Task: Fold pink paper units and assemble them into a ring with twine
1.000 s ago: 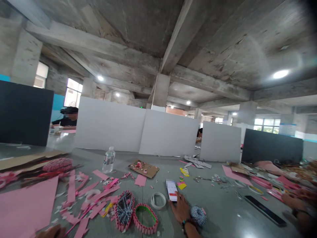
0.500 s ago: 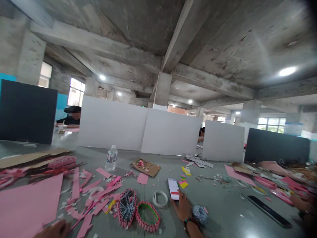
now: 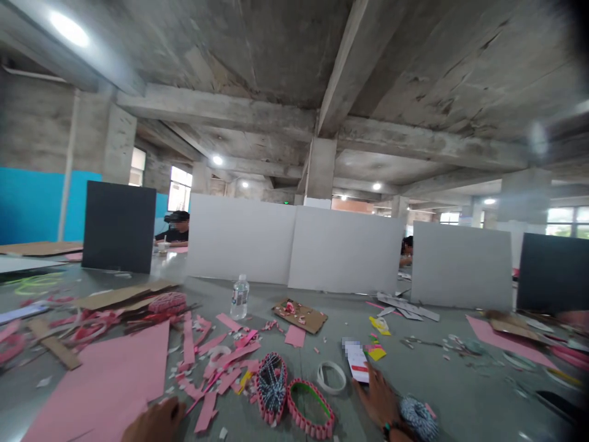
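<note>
My right hand (image 3: 378, 393) rests at the lower end of a phone (image 3: 356, 361) lying face up, fingers spread on its edge and the table. Right of that hand is a ball of blue-white cord (image 3: 418, 417). My left hand (image 3: 154, 420) lies at the bottom edge, fingers curled, beside a pink sheet (image 3: 115, 368); what it holds, if anything, is hidden. Between my hands sit a pink-rimmed oval piece with a woven cord centre (image 3: 271, 388), a pink ring with green lining (image 3: 310, 410) and a pale tape ring (image 3: 331, 377).
Pink strips (image 3: 188, 337) and scraps litter the left side. A water bottle (image 3: 240, 297) stands behind them, near a cardboard piece (image 3: 300, 315). White partitions (image 3: 345, 250) line the far side; a person (image 3: 175, 228) sits beyond. More materials lie at the right.
The view has turned left, so the table's contents appear farther right. More of my left hand shows. My right hand is still at the phone.
</note>
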`<state>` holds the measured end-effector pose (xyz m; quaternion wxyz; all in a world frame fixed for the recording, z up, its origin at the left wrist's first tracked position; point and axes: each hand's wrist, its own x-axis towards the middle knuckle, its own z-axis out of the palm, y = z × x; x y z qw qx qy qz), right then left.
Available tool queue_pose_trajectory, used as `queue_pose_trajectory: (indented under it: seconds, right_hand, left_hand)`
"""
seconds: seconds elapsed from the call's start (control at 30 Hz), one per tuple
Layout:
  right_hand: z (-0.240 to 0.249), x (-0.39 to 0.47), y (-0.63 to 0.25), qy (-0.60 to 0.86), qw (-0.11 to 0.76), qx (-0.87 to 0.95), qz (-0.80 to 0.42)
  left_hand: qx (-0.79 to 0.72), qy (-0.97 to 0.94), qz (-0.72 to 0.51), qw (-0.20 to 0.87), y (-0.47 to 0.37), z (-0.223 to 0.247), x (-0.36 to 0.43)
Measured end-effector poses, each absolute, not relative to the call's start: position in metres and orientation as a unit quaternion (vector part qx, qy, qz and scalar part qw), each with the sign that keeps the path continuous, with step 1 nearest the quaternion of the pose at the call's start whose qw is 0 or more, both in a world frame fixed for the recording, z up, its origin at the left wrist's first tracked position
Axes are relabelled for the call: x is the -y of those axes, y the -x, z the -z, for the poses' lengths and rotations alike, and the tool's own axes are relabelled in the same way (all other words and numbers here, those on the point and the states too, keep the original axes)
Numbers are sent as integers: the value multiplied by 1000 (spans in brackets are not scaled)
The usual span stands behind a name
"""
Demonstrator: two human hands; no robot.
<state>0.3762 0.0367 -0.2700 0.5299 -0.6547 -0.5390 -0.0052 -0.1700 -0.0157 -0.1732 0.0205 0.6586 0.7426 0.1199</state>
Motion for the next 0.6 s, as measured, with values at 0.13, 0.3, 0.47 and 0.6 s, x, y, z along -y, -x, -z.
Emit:
queue_pose_trajectory:
  seconds: [0.13,0.3,0.47,0.6]
  right_hand:
    - [272,-39,-378,648,552,525,-9]
    - [274,-39,-378,650,559,515,-13]
    - [275,-39,-380,654,540,529,-13]
    - [276,-41,-382,658,527,538,-9]
  left_hand:
    - [-745,-656,-125,10,161,160,28]
    - [-749,-651,-123,4,161,162,27]
    - [-742,-661,-109,2,162,163,26]
    - [-742,-662,-106,1,160,159,28]
